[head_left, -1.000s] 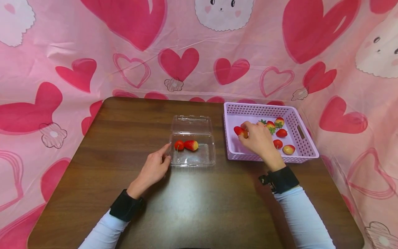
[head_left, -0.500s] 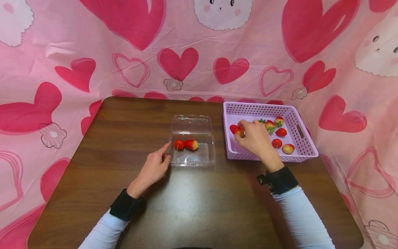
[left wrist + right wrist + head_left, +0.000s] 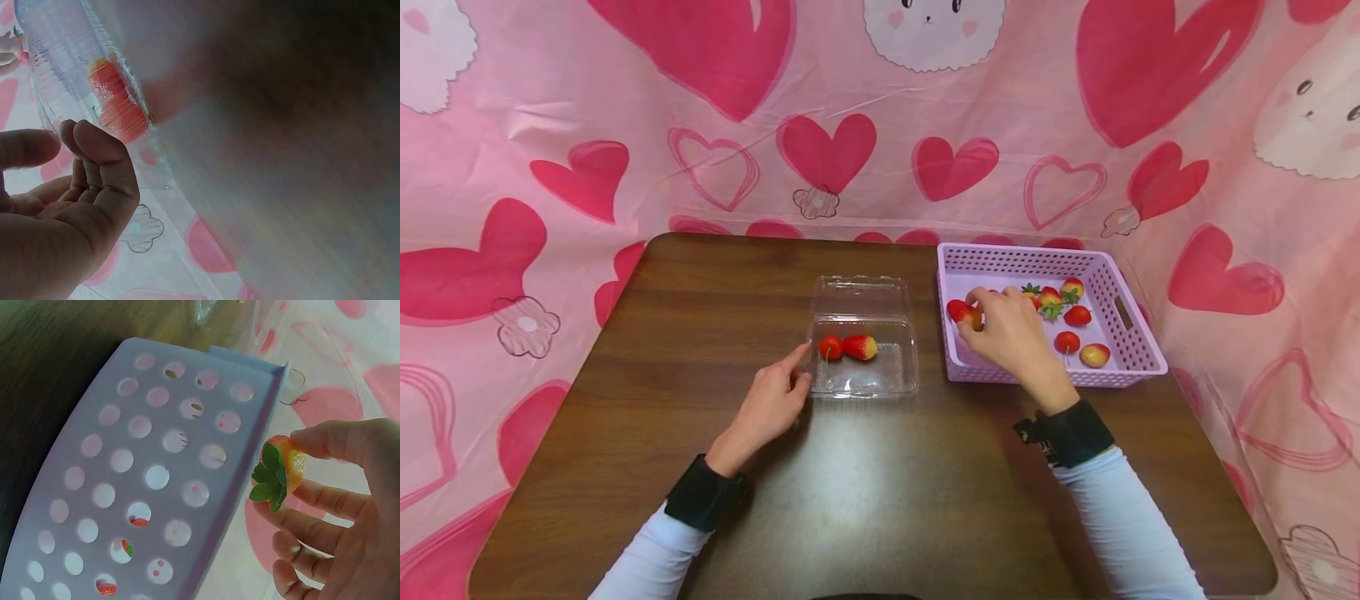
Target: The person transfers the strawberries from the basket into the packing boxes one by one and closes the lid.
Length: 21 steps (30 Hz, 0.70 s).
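Note:
My right hand (image 3: 1013,335) pinches a red and yellow strawberry (image 3: 959,312) over the left part of the lilac basket (image 3: 1138,377). Its green leafy cap (image 3: 270,478) shows in the right wrist view, between thumb and fingers. On the table stands a clear plastic clamshell box (image 3: 891,379) with its lid folded back. Inside it lie a small round red fruit (image 3: 831,347) with a thin stem and a red strawberry (image 3: 860,347) with a pale end. My left hand (image 3: 769,404) touches the box's left side with an outstretched index finger.
Several fruits stay in the basket, among them a leafy strawberry (image 3: 1049,297), a small red fruit with a stem (image 3: 1067,342) and a yellow-red fruit (image 3: 1094,355). The brown wooden table (image 3: 850,483) reaches a pink heart-patterned cloth (image 3: 722,192) at the back.
My right hand has moved left and slightly away from me with the strawberry, nearing the basket's left wall. The left hand and the clear box have stayed in place.

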Motion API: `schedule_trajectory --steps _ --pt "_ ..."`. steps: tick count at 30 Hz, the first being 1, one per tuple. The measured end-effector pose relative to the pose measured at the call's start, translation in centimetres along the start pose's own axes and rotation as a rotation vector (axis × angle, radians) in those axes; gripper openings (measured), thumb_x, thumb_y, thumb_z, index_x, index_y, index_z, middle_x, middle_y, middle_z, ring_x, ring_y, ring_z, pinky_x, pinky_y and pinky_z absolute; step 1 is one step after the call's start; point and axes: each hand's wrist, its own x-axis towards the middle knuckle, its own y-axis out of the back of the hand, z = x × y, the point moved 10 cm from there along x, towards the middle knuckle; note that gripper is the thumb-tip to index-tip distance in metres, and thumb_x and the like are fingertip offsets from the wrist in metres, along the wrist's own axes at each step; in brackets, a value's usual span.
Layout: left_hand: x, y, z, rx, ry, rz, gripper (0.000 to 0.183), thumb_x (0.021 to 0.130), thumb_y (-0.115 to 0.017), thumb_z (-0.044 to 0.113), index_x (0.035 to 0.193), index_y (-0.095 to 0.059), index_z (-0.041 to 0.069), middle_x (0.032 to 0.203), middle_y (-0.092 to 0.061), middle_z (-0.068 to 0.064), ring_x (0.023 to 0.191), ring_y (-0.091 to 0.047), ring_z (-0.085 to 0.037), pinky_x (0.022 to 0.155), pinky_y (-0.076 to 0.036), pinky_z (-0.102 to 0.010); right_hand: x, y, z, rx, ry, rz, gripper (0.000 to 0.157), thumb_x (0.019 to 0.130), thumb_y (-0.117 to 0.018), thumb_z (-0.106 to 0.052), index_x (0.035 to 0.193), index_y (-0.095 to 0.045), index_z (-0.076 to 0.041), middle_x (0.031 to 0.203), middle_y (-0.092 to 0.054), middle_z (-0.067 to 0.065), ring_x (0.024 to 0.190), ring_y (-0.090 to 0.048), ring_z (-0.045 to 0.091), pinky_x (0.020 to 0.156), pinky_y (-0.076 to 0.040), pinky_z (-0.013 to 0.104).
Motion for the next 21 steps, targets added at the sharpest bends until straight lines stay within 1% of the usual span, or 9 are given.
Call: schedule_trajectory --steps 3,5,10,17,21 --pt "0.0 0.0 0.1 -0.003 0.001 -0.002 0.057 0.106 -0.057 0.01 0.16 -0.042 0.003 0.081 -0.057 -0.009 0.055 -0.055 -0.021 0.051 -0.046 -0.031 0.0 0.1 -0.3 -0.01 0.012 0.017 0.038 0.087 -0.078 -0.027 0.116 -0.069 -0.004 0.086 -0.069 0.01 0.091 -0.054 0.035 0.082 -0.046 0.053" --pt "-0.1 0.0 0.0 -0.005 0.004 -0.002 0.057 0.106 -0.057 0.01 0.161 -0.041 0.002 0.08 -0.056 -0.009 0.055 -0.055 -0.021 0.051 -0.046 -0.031 0.1 0.1 -0.5 -0.01 0.019 0.026 0.037 0.087 -0.078 -0.027 0.114 -0.07 -0.004 0.085 -0.069 0.01 0.092 -0.055 0.035 0.083 -0.046 0.053" --pt "-0.1 -0.1 -0.1 -0.007 0.016 -0.009 0.057 0.107 -0.056 0.011 0.161 -0.04 0.003 0.081 -0.057 -0.009 0.057 -0.056 -0.022 0.054 -0.047 -0.031 0.3 -0.1 -0.9 0.013 0.02 0.027 0.038 0.088 -0.079 -0.03 0.117 -0.069 -0.006 0.09 -0.07 0.012 0.095 -0.055 0.034 0.086 -0.046 0.054" --pt "-0.1 0.0 0.0 0.01 0.006 -0.005 0.057 0.107 -0.057 0.011 0.161 -0.04 0.002 0.081 -0.057 -0.008 0.058 -0.055 -0.021 0.054 -0.046 -0.031 0.4 -0.2 -1.6 0.018 0.039 0.04 0.039 0.089 -0.079 -0.032 0.116 -0.07 -0.006 0.092 -0.072 0.014 0.09 -0.056 0.034 0.077 -0.047 0.05" --pt "0.0 0.1 0.1 0.007 0.009 -0.004 0.058 0.107 -0.057 0.011 0.161 -0.04 0.003 0.081 -0.057 -0.008 0.058 -0.055 -0.022 0.055 -0.046 -0.031 0.4 -0.5 -2.0 0.039 0.041 0.034 0.042 0.089 -0.079 -0.033 0.119 -0.07 -0.007 0.097 -0.071 0.015 0.091 -0.056 0.034 0.077 -0.048 0.05"
